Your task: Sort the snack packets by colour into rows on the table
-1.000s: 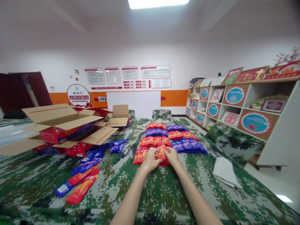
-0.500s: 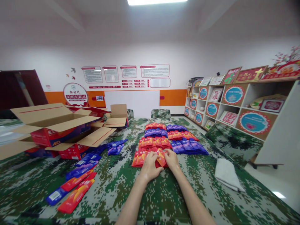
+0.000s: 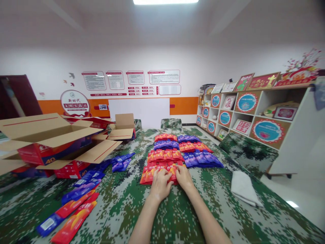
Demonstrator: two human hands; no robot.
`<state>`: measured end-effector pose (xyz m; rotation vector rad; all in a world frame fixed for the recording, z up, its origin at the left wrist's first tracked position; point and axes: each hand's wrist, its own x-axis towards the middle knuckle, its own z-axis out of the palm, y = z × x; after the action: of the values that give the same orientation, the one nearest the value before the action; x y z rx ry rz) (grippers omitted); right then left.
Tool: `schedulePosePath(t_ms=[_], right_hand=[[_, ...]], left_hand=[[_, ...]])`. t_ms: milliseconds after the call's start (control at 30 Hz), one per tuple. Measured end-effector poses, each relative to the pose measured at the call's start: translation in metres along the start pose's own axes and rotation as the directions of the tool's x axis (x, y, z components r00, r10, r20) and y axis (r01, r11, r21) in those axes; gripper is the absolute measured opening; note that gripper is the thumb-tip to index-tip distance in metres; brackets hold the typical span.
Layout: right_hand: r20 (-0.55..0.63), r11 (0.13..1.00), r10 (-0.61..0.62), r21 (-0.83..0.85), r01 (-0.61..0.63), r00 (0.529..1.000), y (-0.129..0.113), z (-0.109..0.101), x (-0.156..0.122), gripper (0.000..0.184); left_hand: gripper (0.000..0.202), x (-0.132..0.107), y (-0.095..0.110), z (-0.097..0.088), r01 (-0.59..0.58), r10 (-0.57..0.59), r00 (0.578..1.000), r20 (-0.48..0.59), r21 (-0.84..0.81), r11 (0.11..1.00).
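Observation:
Rows of red and purple sachets lie on a camouflage-covered table (image 3: pixel 177 217). My left hand (image 3: pixel 160 184) and my right hand (image 3: pixel 184 176) rest side by side on the near edge of the nearest row of red sachets (image 3: pixel 149 171), fingers curled and pressed onto the packets. Beyond that row lie another red row (image 3: pixel 164 156), a purple row (image 3: pixel 203 158) to its right, and further red and purple rows behind.
Open cardboard boxes (image 3: pixel 50 142) stand at the left. Loose blue and red sachets (image 3: pixel 73 210) are scattered at the near left, with more blue ones (image 3: pixel 122 162) further back. A folded white cloth (image 3: pixel 243 188) lies at the right. Shelves (image 3: pixel 251 115) line the right wall.
My hands stay on the nearest red row, shifted slightly toward me. The camera view has swung a little to the right, so the boxes sit further left.

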<state>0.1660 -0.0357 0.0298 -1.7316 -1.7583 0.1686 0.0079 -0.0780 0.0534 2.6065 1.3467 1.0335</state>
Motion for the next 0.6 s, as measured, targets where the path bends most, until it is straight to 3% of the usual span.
schedulePosePath(t_ms=[200,367,600], right_hand=[[-0.021,0.978,-0.126,-0.169,0.121,0.992,-0.002,0.003,-0.005,0.030],[-0.043,0.950,-0.263,-0.188,0.250,0.964,-0.003,-0.004,-0.012,0.032],[0.077,0.896,-0.410,-0.151,0.417,0.909,-0.005,-0.005,-0.019,0.036]], left_hand=[[0.016,-0.002,-0.003,0.001,-0.012,0.011,1.000,0.024,0.044,0.999],[0.022,-0.004,-0.003,-0.002,-0.018,0.017,1.000,0.012,0.042,0.999],[0.014,-0.003,-0.005,-0.003,-0.058,0.056,0.997,0.048,0.037,0.998]])
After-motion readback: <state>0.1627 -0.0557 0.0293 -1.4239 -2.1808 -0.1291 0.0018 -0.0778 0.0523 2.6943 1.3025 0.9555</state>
